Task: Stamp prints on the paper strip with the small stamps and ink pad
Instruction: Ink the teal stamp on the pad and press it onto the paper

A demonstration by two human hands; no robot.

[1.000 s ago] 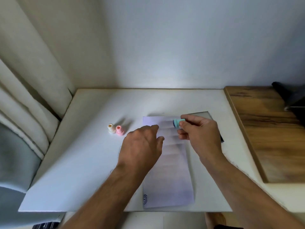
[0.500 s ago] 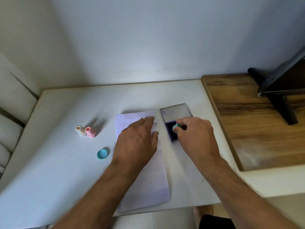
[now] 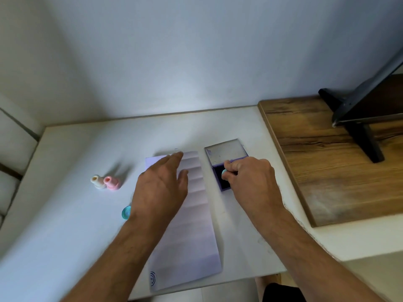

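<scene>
Ink may be smeared if the teal stamp [image 3: 224, 172], pinched by the right hand [image 3: 250, 182] on the ink pad [image 3: 220, 178], is overloaded; the paper strip [image 3: 194, 203] is pinned by the flat, unclenched left hand [image 3: 162, 188].

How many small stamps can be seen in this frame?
3. A cream stamp and a pink stamp stand side by side left of the paper strip; a teal stamp is in the right hand, on the ink pad.
</scene>
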